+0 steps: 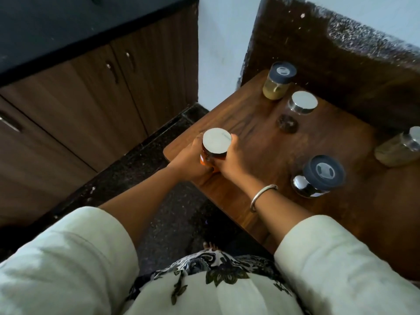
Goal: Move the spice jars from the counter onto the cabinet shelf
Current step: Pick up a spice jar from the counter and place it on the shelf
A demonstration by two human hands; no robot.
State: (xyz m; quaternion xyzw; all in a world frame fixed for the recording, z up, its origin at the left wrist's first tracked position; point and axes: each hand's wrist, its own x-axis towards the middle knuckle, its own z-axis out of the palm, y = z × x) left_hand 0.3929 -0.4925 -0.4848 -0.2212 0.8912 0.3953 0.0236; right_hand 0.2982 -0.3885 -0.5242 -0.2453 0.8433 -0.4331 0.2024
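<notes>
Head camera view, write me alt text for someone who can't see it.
The left hand and right hand grip an orange-filled jar with a silver lid at the near-left corner of a wooden surface. Farther along it stand two dark-lidded jars, another silver-lidded jar and a fourth jar at the right edge.

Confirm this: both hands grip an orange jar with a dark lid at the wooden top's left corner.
Wrong on the lid: the head view shows it is silver, not dark. The left hand and right hand do grip the orange jar at the wooden top's left corner.
</notes>
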